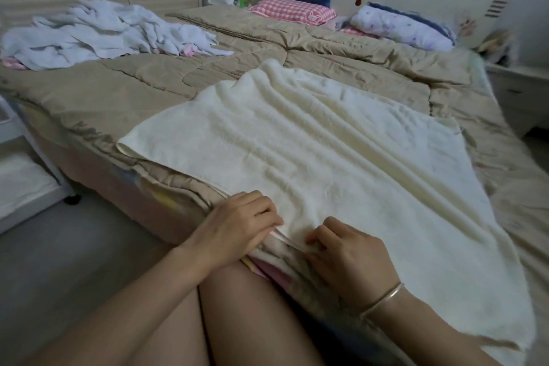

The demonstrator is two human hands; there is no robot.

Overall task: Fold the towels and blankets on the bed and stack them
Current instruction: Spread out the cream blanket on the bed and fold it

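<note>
1. My left hand and right hand sat close together at the near edge of the bed, almost touching, both with fingers curled into the near hem of the cream towel. Each hand was pinched on that hem; neither was free.

2. The towel lay spread flat on the tan quilt, running straight away from me, its long axis from my hands toward the head of the bed. Its far end was bunched to a rounded point, well apart from my hands.

3. My left hand was nearer the towel's left side, which ended in a loose corner at the left edge of the bed. My right hand was nearer the side that draped off toward the right, and that side looked the longer reach.

4. I judged the next fold would turn on that axis: either carrying the near hem forward to the far end, or sliding my hands apart to the two near corners first.

5. Farther off, by the far left corner of the bed, the heap of white towels waited unfolded. I saw no stack yet.

6. Pillows lay along the head of the bed.
</note>
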